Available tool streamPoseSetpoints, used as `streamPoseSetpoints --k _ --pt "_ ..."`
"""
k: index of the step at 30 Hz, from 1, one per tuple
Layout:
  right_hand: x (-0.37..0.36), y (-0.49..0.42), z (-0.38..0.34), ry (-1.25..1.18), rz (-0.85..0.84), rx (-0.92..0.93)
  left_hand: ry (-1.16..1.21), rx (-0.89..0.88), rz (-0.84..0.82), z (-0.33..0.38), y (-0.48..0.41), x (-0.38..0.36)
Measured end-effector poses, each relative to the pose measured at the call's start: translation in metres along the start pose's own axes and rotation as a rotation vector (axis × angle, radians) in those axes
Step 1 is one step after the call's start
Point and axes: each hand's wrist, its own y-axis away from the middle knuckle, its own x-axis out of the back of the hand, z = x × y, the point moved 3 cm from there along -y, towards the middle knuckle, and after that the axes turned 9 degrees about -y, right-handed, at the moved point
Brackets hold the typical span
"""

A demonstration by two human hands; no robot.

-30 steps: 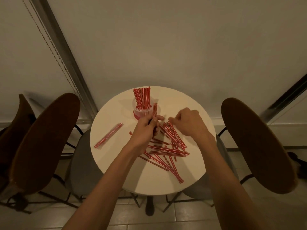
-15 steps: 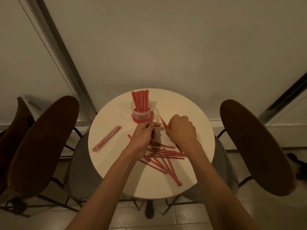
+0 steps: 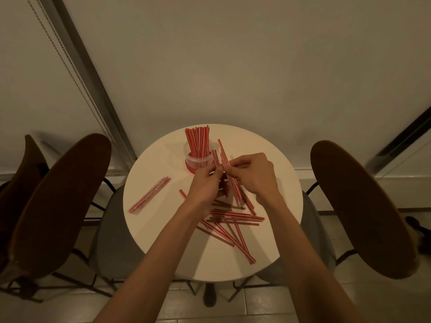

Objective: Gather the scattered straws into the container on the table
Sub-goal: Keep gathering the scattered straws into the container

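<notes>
Pinching straws (image 3: 224, 157), both hands (image 3: 253, 177) crowd container (image 3: 198, 162).

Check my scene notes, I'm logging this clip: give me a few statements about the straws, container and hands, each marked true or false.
1. The container already holds upright straws. True.
2. Both hands grip straws. True: the left hand and right hand meet beside the container.
3. The table has no loose straws left. False: a pile lies near the forearms.
4. The container lies tipped over. False: it stands upright.
5. A separate straw bundle lies left of the hands. True.
</notes>
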Motion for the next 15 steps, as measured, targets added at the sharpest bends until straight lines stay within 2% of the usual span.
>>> streamPoseSetpoints --k 8,15 --pt "-0.006 0.012 -0.011 0.068 -0.029 0.103 0.15 0.034 0.019 0.001 -0.001 -0.001" --pt "-0.006 0.015 -0.02 0.137 -0.138 0.107 0.093 -0.08 0.093 0.008 -0.002 0.007"
